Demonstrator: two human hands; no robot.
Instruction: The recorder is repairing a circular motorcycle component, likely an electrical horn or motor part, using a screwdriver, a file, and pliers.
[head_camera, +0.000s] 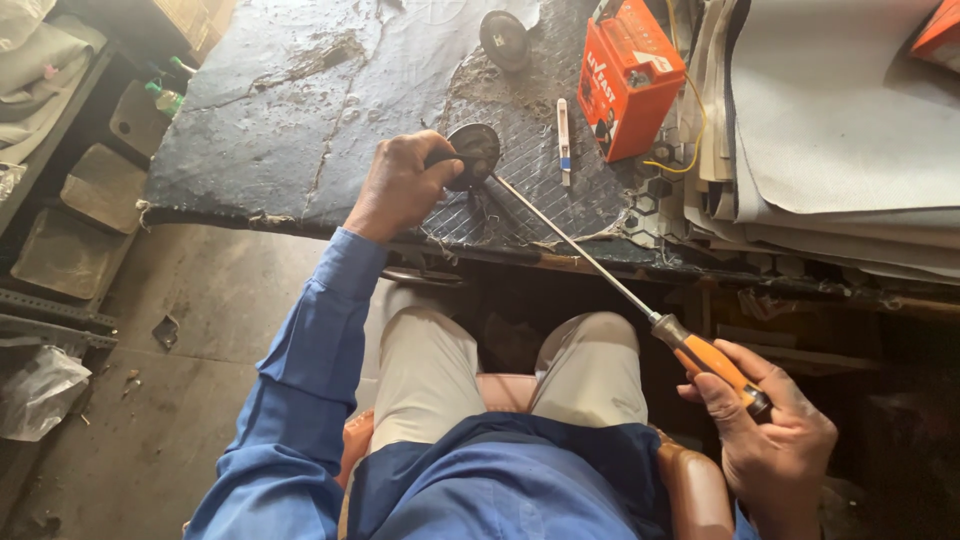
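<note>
My left hand (400, 186) grips a round dark metal disc-shaped part (474, 152) at the near edge of a worn black workbench (280, 130). My right hand (775, 430), low at the right by my knee, holds the orange-and-black handle of a long screwdriver (712, 362). Its thin steel shaft (575, 246) runs up and left, and the tip meets the round part beside my left fingers. I sit with both knees under the bench edge.
An orange box-shaped battery (628, 75) with a yellow wire stands on the bench at the right. A second round dark part (503, 40) and a small white pen-like tool (564, 140) lie nearby. Grey sheets (830, 140) are stacked at the far right. Metal trays (75, 220) sit on the floor left.
</note>
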